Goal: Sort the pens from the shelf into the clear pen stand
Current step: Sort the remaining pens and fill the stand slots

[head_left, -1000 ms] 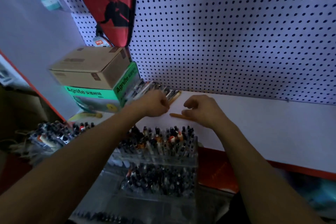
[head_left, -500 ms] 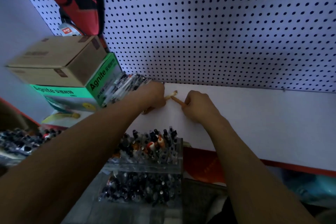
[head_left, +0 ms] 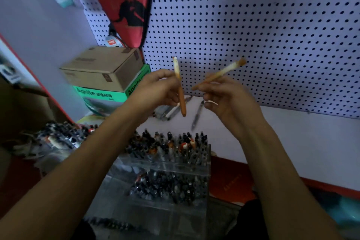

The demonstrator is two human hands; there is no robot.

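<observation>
We see two orange pens raised at the middle of the frame. The left hand [head_left: 155, 91] pinches one orange pen [head_left: 180, 91] nearly upright; the right hand [head_left: 229, 99] grips the other orange pen [head_left: 218, 74], tilted toward the upper right. Below them, at lower centre, stands the clear pen stand [head_left: 171, 163], its tiers packed with pens. Just behind the hands, loose pens [head_left: 175, 111] lie on the white shelf [head_left: 302, 138]. At centre left a cardboard box [head_left: 103, 66] sits on a green box [head_left: 101, 94]; a pegboard [head_left: 253, 25] fills the upper right.
</observation>
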